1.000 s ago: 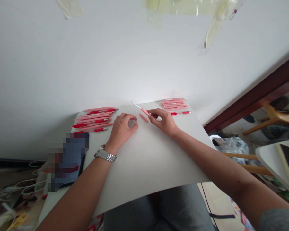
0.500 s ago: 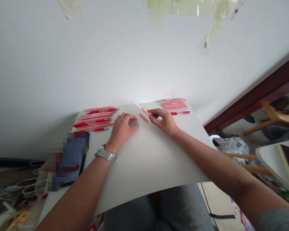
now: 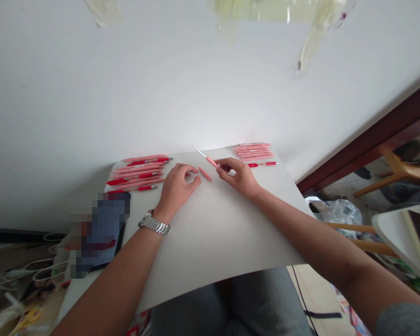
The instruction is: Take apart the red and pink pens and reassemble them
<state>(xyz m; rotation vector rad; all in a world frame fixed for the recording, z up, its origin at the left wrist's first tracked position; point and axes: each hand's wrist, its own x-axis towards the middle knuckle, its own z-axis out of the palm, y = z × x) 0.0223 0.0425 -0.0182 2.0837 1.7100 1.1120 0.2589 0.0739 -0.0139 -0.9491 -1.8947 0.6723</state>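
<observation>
Between thumb and fingers, my right hand [image 3: 238, 175] grips a pink pen [image 3: 212, 161] whose barrel is off, so its thin refill points up and to the left. A loose pink pen barrel [image 3: 205, 174] lies on the white table [image 3: 203, 233] between my hands. My left hand [image 3: 178, 185], with a metal watch on the wrist, is just left of that barrel. Its thumb and fingertips are apart and hold nothing. To its left lie several pink and red pens [image 3: 138, 171] in a loose group.
Several pink pens [image 3: 254, 151] lie in a neat row at the table's back right, with a red pen [image 3: 263, 164] in front. A phone-like dark device [image 3: 105, 233], partly blurred out, rests at the left edge. The wall [image 3: 196, 93] rises directly behind the table.
The loose pink barrel has shifted a little to the left, nearer my left hand. My left thumb and fingertips have parted slightly. My right hand stays nearly still with the pen.
</observation>
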